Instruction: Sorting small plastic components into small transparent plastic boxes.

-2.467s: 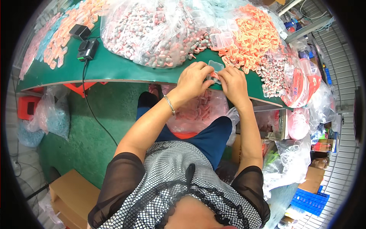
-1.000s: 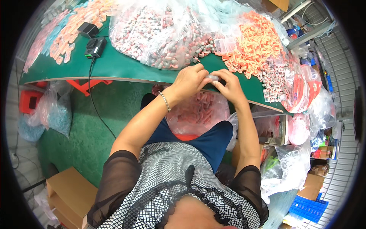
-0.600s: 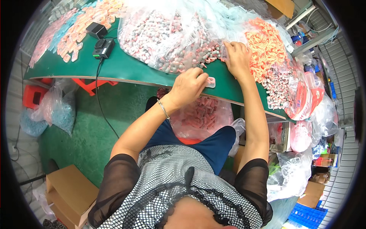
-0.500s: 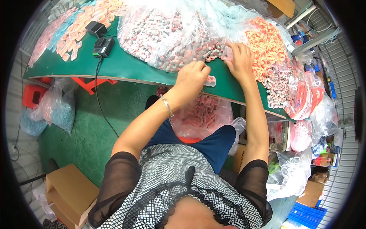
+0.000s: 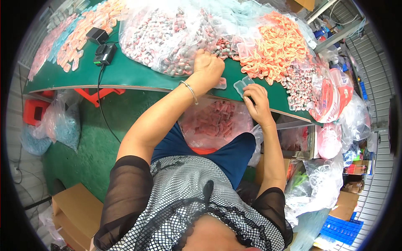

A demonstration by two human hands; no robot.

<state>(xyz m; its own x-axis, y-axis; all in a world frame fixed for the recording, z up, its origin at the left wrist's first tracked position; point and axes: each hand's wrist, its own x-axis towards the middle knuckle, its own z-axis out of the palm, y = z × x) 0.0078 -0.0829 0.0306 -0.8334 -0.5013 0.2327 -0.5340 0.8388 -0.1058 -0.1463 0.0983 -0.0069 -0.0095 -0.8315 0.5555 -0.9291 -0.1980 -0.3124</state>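
Drawn nearer since the earlier frame, the right hand [image 5: 252,95] pinches an open clear case [image 5: 240,87], seemingly still unfilled, at the bench's [image 5: 92,76] near edge, while the left hand [image 5: 208,67], grip hidden, reaches far gray-and-pink pieces [image 5: 225,48], one apparently finished case [image 5: 221,84] just right of it.

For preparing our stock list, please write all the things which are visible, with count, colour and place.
Table: 1, green, upper half
Open box: 1, clear, table edge
Small box: 1, pinkish, table edge
Large bag: 1, clear, table centre
Cords: many, orange, table right
Loose pieces: many, pink and grey, table right
Flat items: many, orange, pink, blue, table left
Devices: 2, black, table left
Floor bags: 2, bluish, far left
Lower bag: 1, pinkish, below table
Carton: 1, brown, lower left
Rest: too cluttered to count
Bracelet: 1, silver, left wrist
Left hand: 1, bare, at large bag
Right hand: 1, bare, at open box
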